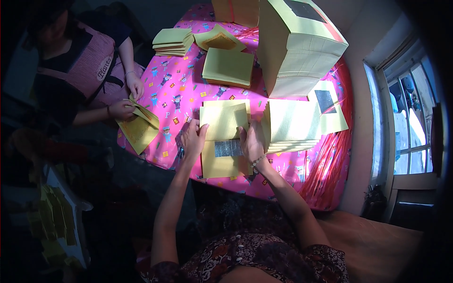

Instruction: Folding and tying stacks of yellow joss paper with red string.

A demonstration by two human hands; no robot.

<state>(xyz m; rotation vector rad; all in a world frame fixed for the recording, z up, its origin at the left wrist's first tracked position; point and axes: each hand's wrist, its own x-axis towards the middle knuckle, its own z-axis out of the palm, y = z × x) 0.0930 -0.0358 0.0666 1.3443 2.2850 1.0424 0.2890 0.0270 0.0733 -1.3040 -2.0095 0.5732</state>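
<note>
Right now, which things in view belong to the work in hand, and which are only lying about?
Seemingly in the work:
yellow paper between left hand and right hand
dark rectangle below it
probably pale stack beside right hand

Seemingly lying about:
tall paper block
red strips

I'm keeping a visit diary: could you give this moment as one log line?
left fingers: yellow paper, left edge | right fingers: its right edge | dark patch: exposed, nearer the person | paper stack: right of right fingers

Paper sheet (222, 123) left of folded stack (293, 121), on table (181, 101).
</note>
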